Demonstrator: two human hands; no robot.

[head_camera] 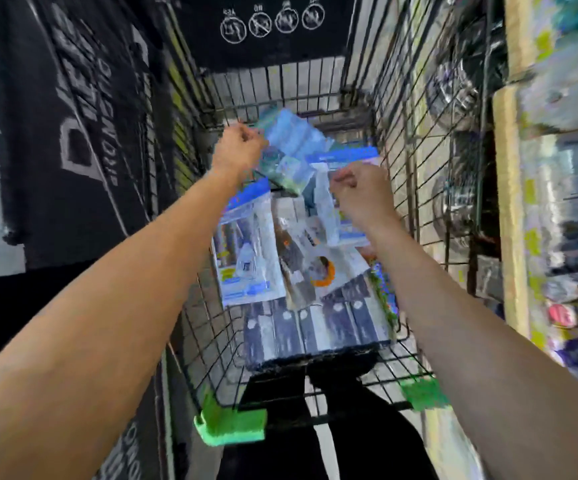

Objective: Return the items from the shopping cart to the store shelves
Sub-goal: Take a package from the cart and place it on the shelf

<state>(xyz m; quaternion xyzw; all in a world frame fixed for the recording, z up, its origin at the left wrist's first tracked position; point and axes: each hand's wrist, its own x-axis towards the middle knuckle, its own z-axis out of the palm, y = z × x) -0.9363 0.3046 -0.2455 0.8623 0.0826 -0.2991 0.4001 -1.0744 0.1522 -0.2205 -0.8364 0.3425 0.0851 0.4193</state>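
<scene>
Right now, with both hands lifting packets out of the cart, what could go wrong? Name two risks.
1. The left hand pinches its blue packet by one edge; it may slip back into the cart.
2. The right hand lifts a clear packet lying over other packs; they might snag or shift.

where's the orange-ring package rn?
Head view: the orange-ring package lies in the cart, centre-right, below the right hand, between the blue-trimmed package on its left and the cart's right wall.

Black wire-metal cart (398,140) holds glossy plastic packets (246,258).
</scene>
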